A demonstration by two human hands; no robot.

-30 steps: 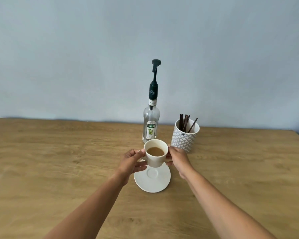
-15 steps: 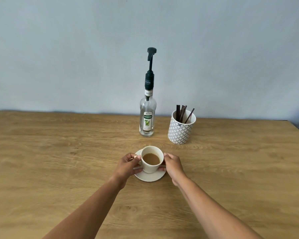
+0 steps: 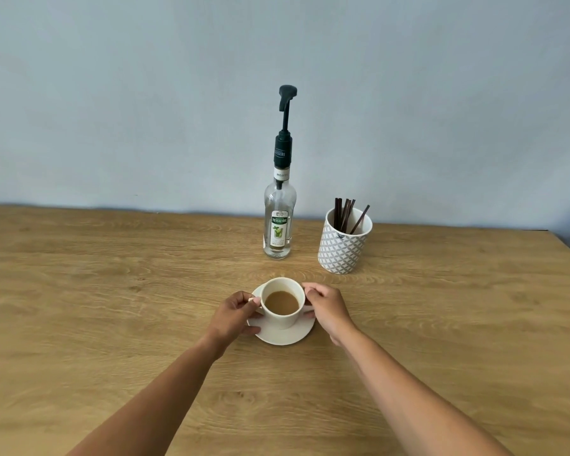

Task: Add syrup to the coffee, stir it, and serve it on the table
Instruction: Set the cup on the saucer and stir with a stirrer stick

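A: What does the head view show of materials and shapes?

B: A wooden table with pale oak grain runs to a matte blue-grey wall. A smooth, cream, tapered cup of milky brown coffee stands on a round cream saucer. Farther back stands a clear glass syrup bottle, upright, with a black pump and a green-and-white label. To its right is a white cylindrical holder with a grey lattice pattern, holding thin dark stir sticks.

A: And the cup against the hands?

B: It sits between them, near the table's middle. The left hand curls against the cup's left side, thumb near the rim, lower fingers at the saucer's edge. The right hand is curled around the cup's right side, fingertips on the wall by the rim. Both are closed loosely on the cup, and the bottle and holder are well apart from them.
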